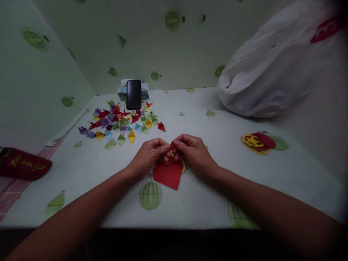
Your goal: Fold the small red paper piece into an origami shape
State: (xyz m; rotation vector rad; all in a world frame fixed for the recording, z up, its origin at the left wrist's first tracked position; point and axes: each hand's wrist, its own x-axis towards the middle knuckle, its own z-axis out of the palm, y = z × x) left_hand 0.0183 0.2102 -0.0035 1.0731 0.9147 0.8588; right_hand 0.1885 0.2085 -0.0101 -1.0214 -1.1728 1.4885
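My left hand [154, 152] and my right hand [190, 150] meet at the middle of the table, thumbs and fingertips pinched together. Between them is a small piece of red-orange folded paper [172, 146], mostly covered by my fingers. Just below lies a flat red sheet of paper [168, 174], with a yellow paper piece [184, 168] partly showing at its right edge. Beyond my left hand spreads a loose pile of small folded paper figures [121, 139] in red, purple, green, yellow, blue and orange. One red folded figure [161, 126] sits apart at the pile's right.
A black phone [133, 95] leans upright on a tissue box [122, 92] at the back. A large white plastic bag [261, 79] fills the back right. Yellow and red paper cut-outs [254, 142] lie at right. A dark red cylindrical container [25, 165] is at far left.
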